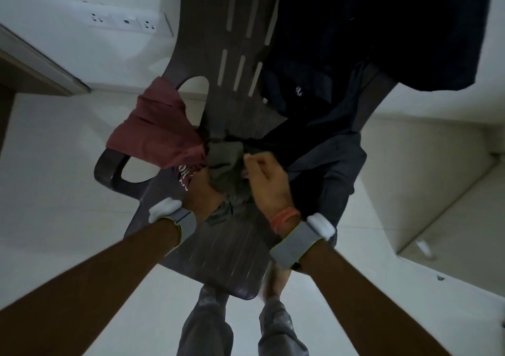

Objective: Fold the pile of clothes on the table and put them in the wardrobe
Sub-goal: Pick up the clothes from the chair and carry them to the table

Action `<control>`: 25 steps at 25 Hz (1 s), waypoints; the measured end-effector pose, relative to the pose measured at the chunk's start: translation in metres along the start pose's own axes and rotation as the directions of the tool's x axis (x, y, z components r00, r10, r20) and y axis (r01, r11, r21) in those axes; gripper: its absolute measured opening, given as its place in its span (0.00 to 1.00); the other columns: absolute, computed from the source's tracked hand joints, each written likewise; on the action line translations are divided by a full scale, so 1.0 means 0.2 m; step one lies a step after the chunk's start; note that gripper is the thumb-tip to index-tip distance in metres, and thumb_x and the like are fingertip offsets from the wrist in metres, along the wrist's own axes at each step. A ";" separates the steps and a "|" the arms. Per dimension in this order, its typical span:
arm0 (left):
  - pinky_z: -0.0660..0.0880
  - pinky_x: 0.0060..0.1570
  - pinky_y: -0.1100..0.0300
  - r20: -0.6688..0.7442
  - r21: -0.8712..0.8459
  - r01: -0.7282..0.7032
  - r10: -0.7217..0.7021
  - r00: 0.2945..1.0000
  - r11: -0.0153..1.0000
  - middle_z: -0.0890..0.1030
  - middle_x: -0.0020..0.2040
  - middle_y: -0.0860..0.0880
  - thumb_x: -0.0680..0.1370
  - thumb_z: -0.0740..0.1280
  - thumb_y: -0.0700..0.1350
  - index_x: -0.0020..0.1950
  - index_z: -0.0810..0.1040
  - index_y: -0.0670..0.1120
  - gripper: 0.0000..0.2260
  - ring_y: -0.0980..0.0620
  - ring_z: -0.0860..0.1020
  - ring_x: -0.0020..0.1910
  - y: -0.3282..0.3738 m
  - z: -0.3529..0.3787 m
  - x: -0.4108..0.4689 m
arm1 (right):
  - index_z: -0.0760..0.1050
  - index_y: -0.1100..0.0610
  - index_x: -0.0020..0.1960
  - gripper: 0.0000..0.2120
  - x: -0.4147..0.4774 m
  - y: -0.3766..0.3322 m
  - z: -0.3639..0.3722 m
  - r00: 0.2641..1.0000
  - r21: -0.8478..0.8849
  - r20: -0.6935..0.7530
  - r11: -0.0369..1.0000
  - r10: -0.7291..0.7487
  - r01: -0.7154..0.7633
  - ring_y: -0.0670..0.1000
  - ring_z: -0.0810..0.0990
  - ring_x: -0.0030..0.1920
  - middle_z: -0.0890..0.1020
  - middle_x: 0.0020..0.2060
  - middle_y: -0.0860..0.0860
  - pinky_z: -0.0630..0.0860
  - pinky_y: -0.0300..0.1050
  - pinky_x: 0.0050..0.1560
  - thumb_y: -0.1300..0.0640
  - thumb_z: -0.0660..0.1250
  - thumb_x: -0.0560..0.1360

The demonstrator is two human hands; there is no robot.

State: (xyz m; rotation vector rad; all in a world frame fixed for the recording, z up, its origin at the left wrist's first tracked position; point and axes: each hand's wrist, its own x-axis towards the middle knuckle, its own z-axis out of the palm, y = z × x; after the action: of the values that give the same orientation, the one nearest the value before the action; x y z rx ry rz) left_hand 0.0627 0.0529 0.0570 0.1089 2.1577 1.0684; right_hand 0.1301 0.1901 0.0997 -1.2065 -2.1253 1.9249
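Two hands point(201, 191) point(269, 180) grip one grey garment point(228, 161) beside one maroon garment point(158, 131).

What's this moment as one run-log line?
left hand: fingers hidden under olive-grey cloth garment | right hand: pinches it | maroon printed shirt: draped over brown plastic chair armrest | dark navy clothes: over chair back

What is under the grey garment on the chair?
The left hand lies beneath the grey garment, its fingers covered. The right hand pinches its upper edge. Nearer the camera the chair seat shows; the seat directly beneath is hidden.
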 end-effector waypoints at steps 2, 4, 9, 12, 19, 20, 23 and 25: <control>0.78 0.59 0.42 0.021 0.015 -0.008 0.008 1.000 1.000 0.81 0.56 0.35 0.76 0.67 0.33 0.62 0.75 0.36 0.15 0.36 0.80 0.56 0.01 0.05 0.01 | 0.74 0.56 0.62 0.17 0.08 0.16 -0.16 0.997 -0.394 -0.066 0.917 0.043 -0.065 0.59 0.81 0.55 0.78 0.59 0.55 0.78 0.55 0.57 0.52 0.71 0.75; 0.77 0.54 0.59 0.004 -0.004 -0.109 0.109 0.994 0.994 0.82 0.47 0.41 0.79 0.64 0.31 0.56 0.78 0.33 0.07 0.51 0.82 0.52 -0.01 0.10 -0.01 | 0.65 0.56 0.76 0.33 0.16 0.31 -0.33 0.999 -0.721 -0.010 0.693 -0.031 0.014 0.66 0.78 0.60 0.64 0.76 0.58 0.79 0.56 0.55 0.56 0.71 0.73; 0.69 0.41 0.77 0.082 0.002 -0.157 0.156 0.984 0.988 0.76 0.41 0.59 0.83 0.64 0.42 0.53 0.79 0.42 0.06 0.62 0.76 0.42 0.01 0.15 -0.07 | 0.48 0.51 0.82 0.38 0.41 0.38 -0.58 0.989 -0.967 -0.003 0.250 0.147 -0.040 0.68 0.77 0.63 0.55 0.80 0.58 0.76 0.60 0.58 0.59 0.65 0.79; 0.69 0.35 0.73 0.075 -0.029 -0.062 0.064 0.995 0.998 0.73 0.34 0.59 0.82 0.63 0.37 0.43 0.78 0.38 0.09 0.61 0.71 0.34 0.00 0.14 -0.05 | 0.50 0.54 0.81 0.33 0.45 0.37 -0.56 0.998 -0.992 0.047 0.123 0.052 0.041 0.67 0.77 0.61 0.69 0.71 0.61 0.75 0.61 0.56 0.60 0.61 0.81; 0.67 0.34 0.60 0.123 -0.102 -0.015 0.027 0.992 0.995 0.72 0.25 0.57 0.74 0.62 0.51 0.31 0.69 0.50 0.13 0.61 0.69 0.27 -0.06 0.06 0.05 | 0.78 0.57 0.58 0.11 0.46 0.43 -0.58 1.000 -0.998 0.001 -0.068 -0.023 -0.001 0.58 0.84 0.50 0.85 0.49 0.55 0.72 0.48 0.44 0.62 0.61 0.80; 0.65 0.33 0.60 0.118 -0.082 -0.025 0.034 0.992 0.996 0.71 0.24 0.57 0.75 0.61 0.50 0.32 0.68 0.47 0.13 0.61 0.68 0.26 -0.06 0.06 0.05 | 0.80 0.57 0.53 0.09 0.45 0.42 -0.56 0.999 -0.999 -0.007 -0.032 -0.053 -0.008 0.58 0.84 0.48 0.85 0.47 0.55 0.73 0.48 0.44 0.62 0.62 0.79; 0.67 0.32 0.58 0.134 -0.077 -0.009 0.019 0.991 0.997 0.72 0.25 0.57 0.74 0.62 0.49 0.32 0.68 0.50 0.10 0.60 0.70 0.27 -0.04 0.05 0.05 | 0.84 0.57 0.46 0.07 0.40 0.40 -0.46 0.973 -0.971 -0.111 0.230 -0.200 -0.063 0.61 0.83 0.41 0.83 0.42 0.58 0.76 0.48 0.41 0.55 0.73 0.70; 0.67 0.30 0.57 0.180 -0.112 -0.013 0.033 0.983 0.994 0.72 0.27 0.57 0.72 0.64 0.47 0.31 0.70 0.53 0.10 0.57 0.71 0.26 0.00 0.06 0.02 | 0.83 0.58 0.49 0.13 0.37 0.30 -0.41 0.979 -0.829 -0.101 0.560 -0.175 0.015 0.63 0.82 0.46 0.83 0.46 0.60 0.77 0.50 0.46 0.49 0.71 0.73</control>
State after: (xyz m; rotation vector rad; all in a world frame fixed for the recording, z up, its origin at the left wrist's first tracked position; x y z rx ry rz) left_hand 0.0667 0.0634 0.0500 0.1732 1.9355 1.1430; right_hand 0.1497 0.2953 0.0334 -1.2029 -2.9984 0.6309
